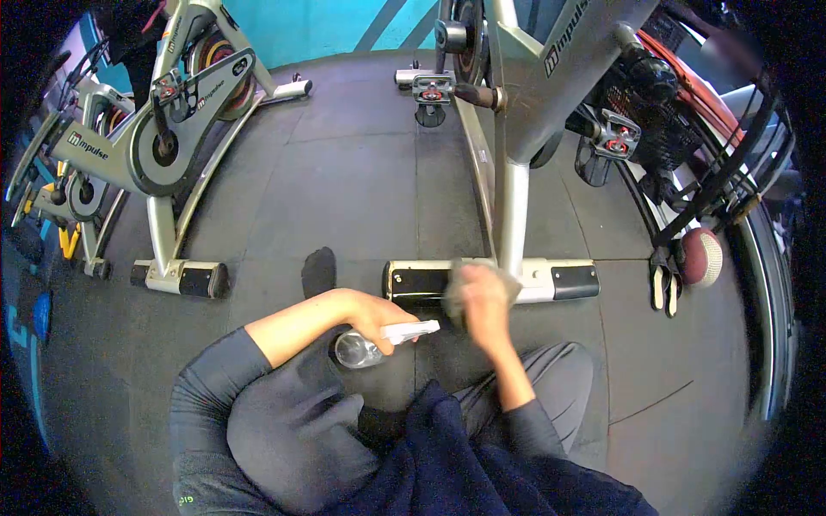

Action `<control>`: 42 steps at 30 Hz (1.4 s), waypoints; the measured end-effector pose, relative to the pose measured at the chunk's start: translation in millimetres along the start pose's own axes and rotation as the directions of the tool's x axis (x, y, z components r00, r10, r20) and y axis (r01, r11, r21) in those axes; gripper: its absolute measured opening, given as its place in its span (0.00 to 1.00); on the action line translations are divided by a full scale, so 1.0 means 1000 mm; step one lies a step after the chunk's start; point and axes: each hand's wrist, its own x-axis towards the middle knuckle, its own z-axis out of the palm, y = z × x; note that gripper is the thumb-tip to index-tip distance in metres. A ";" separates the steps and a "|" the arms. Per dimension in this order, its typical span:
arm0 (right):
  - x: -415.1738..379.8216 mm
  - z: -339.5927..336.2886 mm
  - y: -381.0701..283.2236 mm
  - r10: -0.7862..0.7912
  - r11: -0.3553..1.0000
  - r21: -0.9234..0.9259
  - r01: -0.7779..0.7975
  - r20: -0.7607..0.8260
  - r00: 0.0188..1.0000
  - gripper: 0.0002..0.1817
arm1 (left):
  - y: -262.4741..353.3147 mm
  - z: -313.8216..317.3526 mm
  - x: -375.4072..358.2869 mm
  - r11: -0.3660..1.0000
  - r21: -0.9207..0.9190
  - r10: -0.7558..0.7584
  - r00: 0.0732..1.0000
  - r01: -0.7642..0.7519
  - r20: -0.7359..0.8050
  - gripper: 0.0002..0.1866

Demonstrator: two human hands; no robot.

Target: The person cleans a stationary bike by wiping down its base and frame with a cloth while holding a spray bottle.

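Note:
My left hand (370, 316) is closed around a clear spray bottle (356, 351) with a white spray head, which points to the right. The bottle is tipped on its side above the floor. My right hand (484, 308) is closed on a greyish cloth (454, 297), smeared by motion. It is at the base bar (538, 280) of a silver exercise bike (514, 215), over the bar's middle part. The cloth covers some of the bar, so I cannot make out exactly where they touch.
Another exercise bike (155, 232) stands to the left, with more behind it. Pedals (618, 136) stick out from the nearer bike. At right, a maroon-and-cream ball (701, 258) lies by dark items with pale strips (665, 288). A person in dark clothing (142, 64) is at upper left.

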 end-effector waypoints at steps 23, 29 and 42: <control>-0.027 0.028 -0.031 0.059 0.827 -0.555 0.083 0.234 0.970 0.32 | 0.003 0.000 0.010 1.000 -0.011 -0.005 1.000 0.005 0.015 0.30; 0.007 0.043 -0.018 0.004 0.805 -0.583 0.113 0.196 0.981 0.32 | -0.007 0.005 0.009 0.999 -0.025 0.034 0.999 -0.034 -0.023 0.30; -0.014 0.037 -0.032 0.105 0.835 -0.550 0.027 0.207 0.973 0.39 | -0.005 0.001 0.005 1.000 0.009 -0.018 0.999 0.018 0.040 0.32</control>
